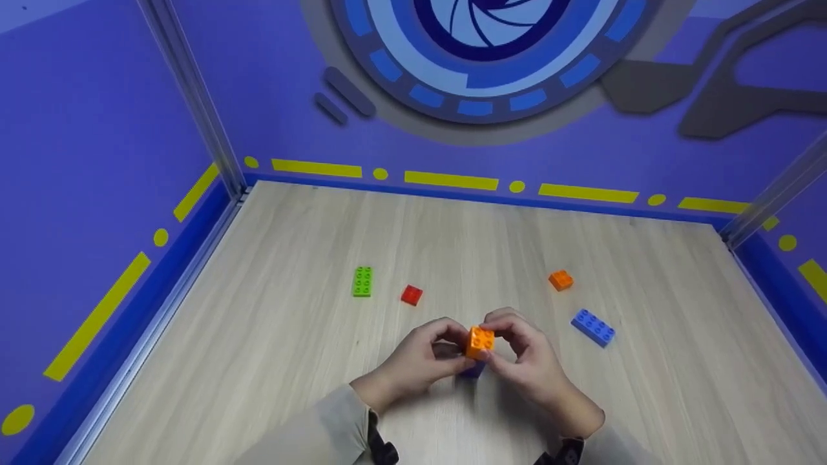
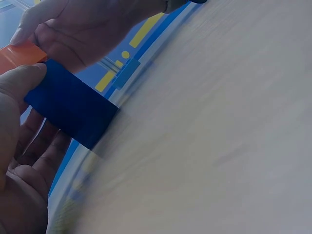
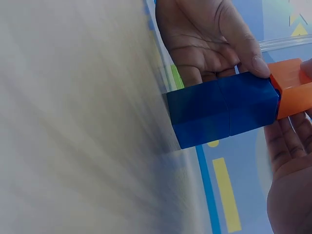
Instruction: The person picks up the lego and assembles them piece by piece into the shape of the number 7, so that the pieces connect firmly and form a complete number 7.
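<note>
Two blue bricks [image 3: 222, 109] stand stacked on the wooden table, with an orange brick [image 1: 481, 342] at the top of the stack. My left hand [image 1: 420, 358] pinches the upper blue brick near its top, thumb on the near side. From the other side my right hand [image 1: 530, 355] pinches the orange brick between thumb and fingers. In the right wrist view the orange brick [image 3: 292, 87] sits slightly askew against the blue one, and a thin dark gap shows at the joint. Whether the studs are fully seated I cannot tell.
A green brick [image 1: 363, 282] and a small red brick [image 1: 411, 295] lie beyond my left hand. To the right are another orange brick [image 1: 561, 280] and a long blue brick [image 1: 593, 328]. Purple panels [image 1: 271, 116] wall the table [image 1: 291, 258] at the back and sides.
</note>
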The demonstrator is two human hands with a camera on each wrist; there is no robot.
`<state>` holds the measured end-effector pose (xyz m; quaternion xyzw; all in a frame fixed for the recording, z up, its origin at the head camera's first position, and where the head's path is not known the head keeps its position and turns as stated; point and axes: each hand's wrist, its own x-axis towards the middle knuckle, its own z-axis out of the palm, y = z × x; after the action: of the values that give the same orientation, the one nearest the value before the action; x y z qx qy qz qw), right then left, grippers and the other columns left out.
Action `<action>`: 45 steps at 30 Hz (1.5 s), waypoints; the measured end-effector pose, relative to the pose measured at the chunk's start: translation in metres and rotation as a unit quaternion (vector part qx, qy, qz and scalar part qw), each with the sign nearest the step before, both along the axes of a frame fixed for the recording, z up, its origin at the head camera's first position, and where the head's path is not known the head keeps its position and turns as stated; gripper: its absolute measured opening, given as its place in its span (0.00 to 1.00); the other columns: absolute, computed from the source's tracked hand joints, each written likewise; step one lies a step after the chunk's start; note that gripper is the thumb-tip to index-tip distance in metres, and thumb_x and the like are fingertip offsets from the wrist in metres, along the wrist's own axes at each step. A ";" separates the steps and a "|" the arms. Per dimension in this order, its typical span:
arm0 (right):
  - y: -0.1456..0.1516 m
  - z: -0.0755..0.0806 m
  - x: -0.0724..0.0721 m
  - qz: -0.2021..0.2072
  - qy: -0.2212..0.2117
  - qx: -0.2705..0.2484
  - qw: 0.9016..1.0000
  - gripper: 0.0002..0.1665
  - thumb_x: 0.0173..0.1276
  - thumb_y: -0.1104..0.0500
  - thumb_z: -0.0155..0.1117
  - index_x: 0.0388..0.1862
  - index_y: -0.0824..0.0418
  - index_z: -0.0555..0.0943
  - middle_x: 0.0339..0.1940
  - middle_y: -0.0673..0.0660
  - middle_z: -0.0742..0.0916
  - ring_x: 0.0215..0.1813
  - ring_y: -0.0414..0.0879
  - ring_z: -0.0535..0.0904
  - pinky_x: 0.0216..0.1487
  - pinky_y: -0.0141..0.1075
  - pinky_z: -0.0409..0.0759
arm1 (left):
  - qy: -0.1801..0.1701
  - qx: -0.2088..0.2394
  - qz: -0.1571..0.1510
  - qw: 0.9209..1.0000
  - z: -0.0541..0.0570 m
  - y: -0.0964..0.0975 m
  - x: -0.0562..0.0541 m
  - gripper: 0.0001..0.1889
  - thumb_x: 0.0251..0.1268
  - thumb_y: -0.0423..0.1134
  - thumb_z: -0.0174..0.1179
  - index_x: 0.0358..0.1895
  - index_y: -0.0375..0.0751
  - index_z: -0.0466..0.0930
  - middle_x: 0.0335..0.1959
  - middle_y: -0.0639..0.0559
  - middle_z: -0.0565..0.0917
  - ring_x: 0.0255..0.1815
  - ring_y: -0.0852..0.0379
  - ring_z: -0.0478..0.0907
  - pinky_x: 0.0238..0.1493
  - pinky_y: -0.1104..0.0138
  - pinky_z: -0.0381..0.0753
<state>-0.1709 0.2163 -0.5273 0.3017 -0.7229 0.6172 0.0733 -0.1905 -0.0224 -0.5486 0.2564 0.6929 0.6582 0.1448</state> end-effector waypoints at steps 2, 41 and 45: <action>-0.001 -0.001 0.000 0.000 0.003 -0.002 1.000 0.20 0.69 0.80 0.72 0.57 0.70 0.84 0.54 0.52 0.86 0.58 0.45 0.85 0.67 0.31 0.86 | -0.003 0.002 0.000 1.000 0.000 0.000 0.001 0.15 0.75 0.35 0.76 0.59 0.40 0.85 0.59 0.47 0.88 0.62 0.62 0.88 0.72 0.66 0.86; 0.002 -0.010 -0.006 0.042 0.005 -0.041 0.998 0.17 0.71 0.83 0.63 0.56 0.74 0.80 0.57 0.50 0.85 0.59 0.43 0.83 0.72 0.33 0.85 | 0.014 0.008 0.004 1.000 -0.001 0.001 0.000 0.16 0.75 0.34 0.76 0.61 0.39 0.86 0.60 0.43 0.89 0.60 0.62 0.88 0.72 0.64 0.88; 0.002 -0.010 -0.007 0.039 -0.001 -0.044 0.998 0.16 0.72 0.82 0.63 0.56 0.74 0.81 0.56 0.49 0.86 0.59 0.42 0.83 0.72 0.33 0.85 | 0.012 0.003 0.005 1.000 -0.002 0.001 0.000 0.17 0.75 0.34 0.76 0.62 0.37 0.86 0.61 0.41 0.89 0.61 0.61 0.89 0.72 0.63 0.88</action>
<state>-0.1774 0.2186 -0.5376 0.3254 -0.6831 0.6509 0.0620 -0.1903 -0.0217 -0.5506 0.2618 0.6939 0.6576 0.1324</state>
